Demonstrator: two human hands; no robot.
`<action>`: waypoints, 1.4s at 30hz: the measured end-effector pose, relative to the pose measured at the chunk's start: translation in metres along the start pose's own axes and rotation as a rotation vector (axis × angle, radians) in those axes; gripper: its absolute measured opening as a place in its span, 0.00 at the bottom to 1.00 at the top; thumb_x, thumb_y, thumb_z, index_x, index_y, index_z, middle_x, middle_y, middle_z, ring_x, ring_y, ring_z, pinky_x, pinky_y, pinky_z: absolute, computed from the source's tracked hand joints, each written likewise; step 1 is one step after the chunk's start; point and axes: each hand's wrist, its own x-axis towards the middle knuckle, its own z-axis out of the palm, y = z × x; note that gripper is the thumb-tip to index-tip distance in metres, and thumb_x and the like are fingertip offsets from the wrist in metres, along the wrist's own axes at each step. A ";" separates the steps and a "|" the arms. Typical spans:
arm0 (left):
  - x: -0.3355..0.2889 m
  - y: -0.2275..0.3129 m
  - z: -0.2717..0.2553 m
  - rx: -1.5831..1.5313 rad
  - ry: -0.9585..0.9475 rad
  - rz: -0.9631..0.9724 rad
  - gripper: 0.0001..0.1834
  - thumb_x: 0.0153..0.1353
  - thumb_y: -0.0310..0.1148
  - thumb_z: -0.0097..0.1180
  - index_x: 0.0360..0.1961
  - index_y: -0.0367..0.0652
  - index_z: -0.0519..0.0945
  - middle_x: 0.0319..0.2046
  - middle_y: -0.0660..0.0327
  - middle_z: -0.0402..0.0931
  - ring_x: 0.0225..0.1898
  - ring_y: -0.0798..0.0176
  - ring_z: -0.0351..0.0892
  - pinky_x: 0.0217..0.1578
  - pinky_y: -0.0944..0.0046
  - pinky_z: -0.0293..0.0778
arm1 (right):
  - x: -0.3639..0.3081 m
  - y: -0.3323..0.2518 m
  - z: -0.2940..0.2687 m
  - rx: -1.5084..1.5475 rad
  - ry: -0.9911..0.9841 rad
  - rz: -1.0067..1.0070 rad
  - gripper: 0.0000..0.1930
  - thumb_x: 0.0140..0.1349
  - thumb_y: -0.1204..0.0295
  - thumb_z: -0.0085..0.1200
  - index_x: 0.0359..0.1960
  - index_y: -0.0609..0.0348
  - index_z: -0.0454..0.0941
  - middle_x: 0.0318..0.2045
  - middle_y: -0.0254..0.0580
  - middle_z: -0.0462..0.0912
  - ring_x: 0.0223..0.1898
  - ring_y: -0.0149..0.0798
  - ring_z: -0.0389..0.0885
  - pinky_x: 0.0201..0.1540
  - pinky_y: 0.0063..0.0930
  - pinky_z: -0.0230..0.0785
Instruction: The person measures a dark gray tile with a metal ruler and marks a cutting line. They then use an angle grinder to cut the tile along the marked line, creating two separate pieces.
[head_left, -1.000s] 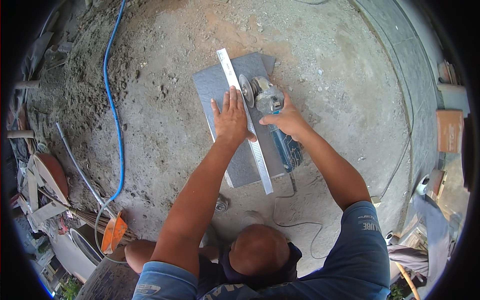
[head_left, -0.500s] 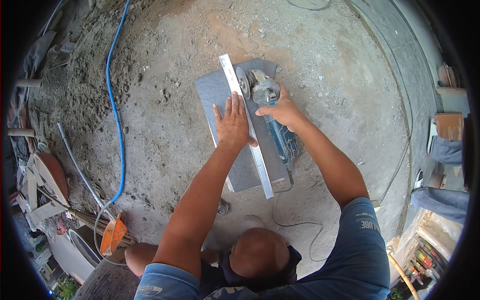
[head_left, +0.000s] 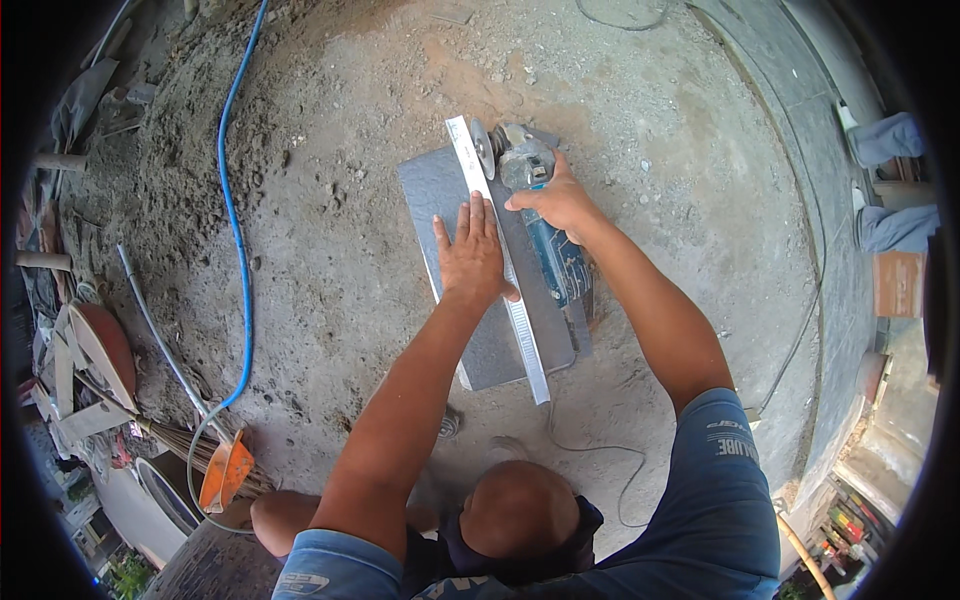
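A dark grey slab (head_left: 500, 355), which looks like a tile, lies on the ground in front of me. Along it runs a long silvery straightedge (head_left: 527, 345). My left hand (head_left: 470, 255) presses flat on the straightedge and slab, its fingers spread. My right hand (head_left: 562, 205) is wrapped round the front of a blue angle grinder (head_left: 555, 262), just right of the straightedge. The grinder's disc (head_left: 484, 150) stands on edge close beside the straightedge near its far end. Beneath the grinder, a narrow grey strip (head_left: 580, 335) shows along the slab's right side.
A thin cable (head_left: 600, 450) snakes over the dusty ground on the near side. On the left, a blue hose (head_left: 236, 230) crosses loose soil, near an orange scoop-like piece (head_left: 227, 470) and a pale pipe (head_left: 165, 335). Another person's legs (head_left: 890, 225) show at the far right.
The grinder has shifted slightly along the straightedge toward its far end. At the slab's right side, the narrow strip now stands out separately. The other person's legs have moved farther up the right side.
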 end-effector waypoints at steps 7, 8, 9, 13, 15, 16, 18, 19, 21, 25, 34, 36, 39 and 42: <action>0.000 -0.001 0.003 0.004 0.013 -0.001 0.80 0.24 0.54 0.81 0.75 0.37 0.44 0.77 0.53 0.39 0.77 0.55 0.43 0.73 0.38 0.41 | 0.009 -0.018 0.000 0.005 -0.009 0.006 0.62 0.39 0.67 0.73 0.74 0.67 0.43 0.63 0.66 0.68 0.63 0.55 0.71 0.62 0.41 0.67; 0.000 -0.001 0.003 0.004 0.014 -0.002 0.80 0.24 0.54 0.81 0.75 0.37 0.44 0.77 0.53 0.39 0.77 0.55 0.43 0.73 0.38 0.41 | 0.010 -0.019 -0.001 0.017 -0.010 0.001 0.62 0.38 0.66 0.73 0.73 0.69 0.43 0.64 0.69 0.68 0.64 0.56 0.70 0.63 0.39 0.67; 0.001 -0.001 0.002 0.007 0.011 -0.001 0.80 0.24 0.54 0.81 0.75 0.37 0.43 0.77 0.53 0.39 0.77 0.55 0.43 0.73 0.38 0.41 | 0.012 -0.020 0.000 0.018 -0.010 -0.001 0.62 0.38 0.66 0.73 0.73 0.69 0.43 0.64 0.69 0.68 0.64 0.56 0.70 0.63 0.39 0.67; 0.002 0.000 0.001 0.026 -0.003 -0.003 0.81 0.24 0.55 0.81 0.75 0.38 0.43 0.77 0.54 0.39 0.77 0.56 0.43 0.73 0.38 0.41 | 0.025 -0.025 0.003 0.006 0.015 0.036 0.63 0.38 0.65 0.74 0.73 0.70 0.43 0.63 0.69 0.69 0.63 0.57 0.72 0.62 0.39 0.68; 0.002 0.000 0.000 0.027 -0.006 -0.007 0.81 0.24 0.56 0.81 0.75 0.38 0.43 0.77 0.55 0.39 0.77 0.56 0.43 0.73 0.38 0.41 | 0.028 -0.030 0.005 0.009 0.021 0.042 0.63 0.38 0.65 0.74 0.73 0.70 0.43 0.62 0.69 0.69 0.63 0.57 0.72 0.61 0.39 0.68; 0.002 -0.001 -0.001 0.026 -0.009 -0.009 0.81 0.24 0.56 0.81 0.76 0.38 0.43 0.77 0.55 0.39 0.77 0.56 0.43 0.74 0.38 0.41 | 0.030 -0.034 0.005 0.001 0.023 0.032 0.63 0.38 0.65 0.74 0.73 0.70 0.43 0.62 0.69 0.69 0.63 0.58 0.72 0.61 0.39 0.68; 0.002 0.000 -0.002 0.030 -0.012 -0.013 0.81 0.25 0.56 0.81 0.76 0.39 0.43 0.77 0.55 0.39 0.77 0.56 0.43 0.74 0.38 0.41 | 0.032 -0.035 0.002 -0.004 0.030 0.019 0.63 0.38 0.65 0.74 0.74 0.69 0.43 0.63 0.69 0.69 0.63 0.58 0.72 0.61 0.39 0.68; 0.002 0.001 -0.003 0.032 -0.017 -0.016 0.81 0.25 0.56 0.81 0.76 0.39 0.43 0.77 0.55 0.39 0.77 0.56 0.42 0.74 0.39 0.40 | 0.032 -0.035 -0.001 0.030 0.043 0.002 0.62 0.38 0.66 0.74 0.73 0.69 0.44 0.62 0.68 0.70 0.62 0.56 0.73 0.61 0.39 0.68; -0.001 0.002 -0.003 0.042 -0.009 -0.019 0.81 0.24 0.56 0.81 0.76 0.39 0.43 0.77 0.55 0.39 0.77 0.57 0.42 0.74 0.39 0.40 | 0.022 -0.040 -0.006 0.070 0.052 -0.019 0.62 0.38 0.67 0.74 0.73 0.68 0.45 0.61 0.67 0.70 0.61 0.55 0.74 0.60 0.38 0.69; -0.001 0.001 0.004 0.050 -0.013 -0.033 0.81 0.24 0.56 0.81 0.76 0.40 0.42 0.77 0.55 0.39 0.77 0.57 0.42 0.74 0.39 0.40 | -0.016 -0.031 -0.031 0.324 0.082 -0.050 0.58 0.38 0.69 0.74 0.71 0.65 0.48 0.57 0.61 0.74 0.58 0.50 0.76 0.59 0.39 0.69; 0.002 0.006 0.004 0.022 0.018 -0.005 0.81 0.26 0.56 0.82 0.76 0.39 0.41 0.78 0.54 0.36 0.77 0.53 0.41 0.73 0.36 0.43 | -0.185 0.056 -0.105 0.534 0.294 -0.007 0.52 0.43 0.75 0.71 0.70 0.60 0.52 0.52 0.49 0.75 0.50 0.42 0.78 0.52 0.37 0.73; 0.005 -0.001 0.011 -0.003 0.023 0.013 0.82 0.25 0.55 0.82 0.76 0.39 0.40 0.78 0.54 0.34 0.78 0.53 0.40 0.72 0.36 0.44 | -0.231 0.087 -0.109 0.581 0.312 0.006 0.49 0.43 0.77 0.70 0.68 0.60 0.55 0.50 0.45 0.76 0.48 0.39 0.77 0.50 0.34 0.73; 0.015 -0.017 0.022 -0.020 0.059 0.059 0.78 0.30 0.55 0.81 0.75 0.36 0.41 0.77 0.49 0.37 0.76 0.48 0.45 0.70 0.38 0.52 | -0.295 0.123 -0.106 0.576 0.349 0.042 0.46 0.43 0.78 0.68 0.67 0.58 0.58 0.47 0.40 0.76 0.45 0.35 0.77 0.49 0.33 0.73; 0.012 -0.009 0.040 -0.361 0.268 0.018 0.69 0.38 0.54 0.77 0.73 0.33 0.47 0.73 0.40 0.46 0.71 0.42 0.58 0.65 0.43 0.64 | -0.357 0.163 -0.104 0.587 0.412 0.113 0.42 0.44 0.77 0.67 0.65 0.56 0.61 0.44 0.38 0.77 0.39 0.35 0.78 0.42 0.31 0.75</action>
